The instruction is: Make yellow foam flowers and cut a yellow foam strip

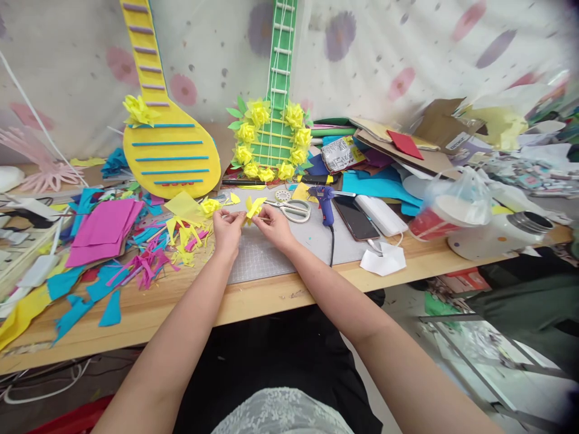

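Over the grey cutting mat (257, 265), my left hand (227, 231) and my right hand (275, 229) meet in a pinch around a small yellow paper flower (254, 208). Its petals stick up between my fingertips; its lower part is hidden by them. Just behind my left hand lies another yellow paper flower (210, 207). Scissors (296, 209) with pale handles rest beyond my right hand, and a blue hot glue gun (324, 202) stands to their right. A loose yellow petal (234, 198) lies on the mat.
Behind stand a yellow paper guitar shape (172, 150) and a green one (274, 129) ringed with yellow flowers. Paper scraps (185, 238) and magenta sheets (106, 226) cover the left. At right are a phone (356, 218), a white power bank (381, 215), a bagged cup (438, 214) and a jug (493, 238).
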